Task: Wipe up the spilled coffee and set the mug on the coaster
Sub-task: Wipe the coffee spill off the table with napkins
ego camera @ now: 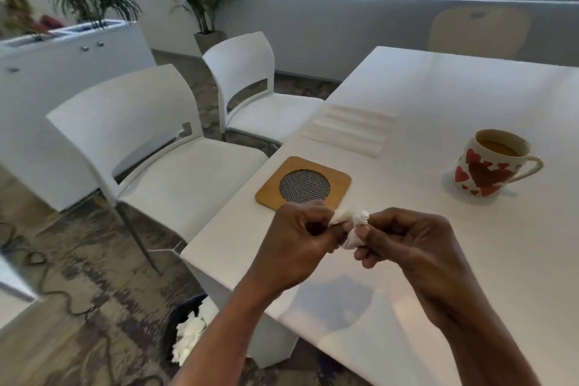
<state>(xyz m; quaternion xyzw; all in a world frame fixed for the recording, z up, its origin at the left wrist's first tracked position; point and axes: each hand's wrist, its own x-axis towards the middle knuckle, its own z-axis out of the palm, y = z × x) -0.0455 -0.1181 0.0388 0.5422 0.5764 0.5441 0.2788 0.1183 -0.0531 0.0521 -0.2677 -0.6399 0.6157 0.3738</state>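
A crumpled white tissue (352,222) is pinched between my left hand (297,241) and my right hand (407,241), held just above the white table (470,260) near its left corner. Just beyond my hands lies a square wooden coaster (272,194) with a round mesh centre, nothing on it. A white mug (487,164) with red hearts stands upright to the right, off the coaster, handle pointing right, with brown coffee inside. I see no coffee stain on the tabletop.
Several folded white napkins (347,128) lie in a row behind the coaster. Two white chairs (175,147) stand left of the table. A dark bin (185,329) with used tissues sits on the floor below the table corner. Cables run across the floor at left.
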